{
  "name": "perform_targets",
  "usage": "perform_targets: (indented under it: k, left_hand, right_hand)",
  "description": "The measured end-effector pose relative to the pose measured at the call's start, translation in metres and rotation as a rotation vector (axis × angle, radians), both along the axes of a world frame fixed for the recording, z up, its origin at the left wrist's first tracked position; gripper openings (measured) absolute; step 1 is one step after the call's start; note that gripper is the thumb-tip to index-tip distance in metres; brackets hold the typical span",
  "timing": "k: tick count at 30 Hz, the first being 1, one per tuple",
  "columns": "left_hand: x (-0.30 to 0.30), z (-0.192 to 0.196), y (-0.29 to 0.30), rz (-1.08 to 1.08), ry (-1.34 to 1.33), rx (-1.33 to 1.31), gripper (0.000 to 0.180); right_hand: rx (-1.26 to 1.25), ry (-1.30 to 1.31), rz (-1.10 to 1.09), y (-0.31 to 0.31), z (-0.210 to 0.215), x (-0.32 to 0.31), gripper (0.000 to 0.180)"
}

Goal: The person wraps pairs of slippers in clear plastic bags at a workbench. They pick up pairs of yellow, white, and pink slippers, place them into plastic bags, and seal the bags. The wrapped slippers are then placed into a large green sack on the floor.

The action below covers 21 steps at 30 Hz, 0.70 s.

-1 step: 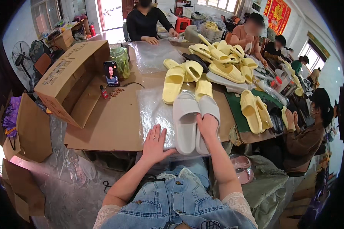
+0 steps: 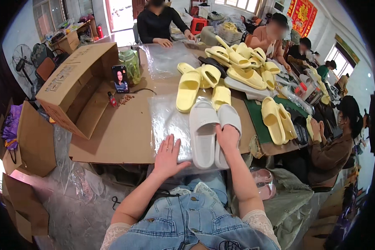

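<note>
A pair of white slide slippers (image 2: pixel 203 152) lies at the table's near edge, toes away from me. My right hand (image 2: pixel 228 138) grips the right slipper (image 2: pixel 230 116), its fingers in at the edge between the two; the fingertips are partly hidden. Flat on a clear plastic bag (image 2: pixel 166 118) left of the pair rests my left hand (image 2: pixel 167 157), fingers stretched out, a ring on one. Part of the plastic lies under the slippers. Just beyond the white pair are yellow slippers (image 2: pixel 188 92), one of them touching or nearly touching its toe end.
A cardboard box (image 2: pixel 71 79) on its side, a phone (image 2: pixel 121 79) and a green jar (image 2: pixel 131 68) stand at the left. Yellow slippers (image 2: pixel 246 77) are heaped at the far right, with another yellow pair (image 2: pixel 273 121) on a green sheet. Several people sit around the tables.
The white slippers and my right hand have shifted very slightly to the right. Otherwise both hands keep their places.
</note>
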<state>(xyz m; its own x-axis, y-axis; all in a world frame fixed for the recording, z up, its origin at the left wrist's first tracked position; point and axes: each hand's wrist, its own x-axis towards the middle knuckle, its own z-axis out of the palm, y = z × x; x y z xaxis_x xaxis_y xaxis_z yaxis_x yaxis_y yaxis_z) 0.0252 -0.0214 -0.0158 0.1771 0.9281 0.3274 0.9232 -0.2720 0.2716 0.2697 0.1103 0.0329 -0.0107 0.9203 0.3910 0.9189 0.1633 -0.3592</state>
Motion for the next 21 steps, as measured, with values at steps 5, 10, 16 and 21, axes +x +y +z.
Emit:
perform_targets:
  k: [5, 10, 16, 21]
  left_hand:
    - [0.001, 0.003, 0.000, 0.004, 0.016, 0.016, 0.104]
    - [-0.002, 0.010, 0.001, -0.016, 0.005, -0.009, 0.098]
    - [-0.025, 0.027, 0.013, -0.097, -0.139, -0.120, 0.072]
    - [-0.043, 0.051, 0.018, -0.165, -0.158, -0.048, 0.035]
  right_hand:
    - [-0.244, -0.061, -0.012, -0.010, 0.007, 0.018, 0.057]
    - [-0.109, 0.103, -0.016, 0.002, -0.026, 0.022, 0.051]
    - [-0.004, 0.624, -0.002, -0.011, -0.030, 0.046, 0.040]
    - [0.070, 1.194, 0.116, -0.050, -0.019, 0.068, 0.024]
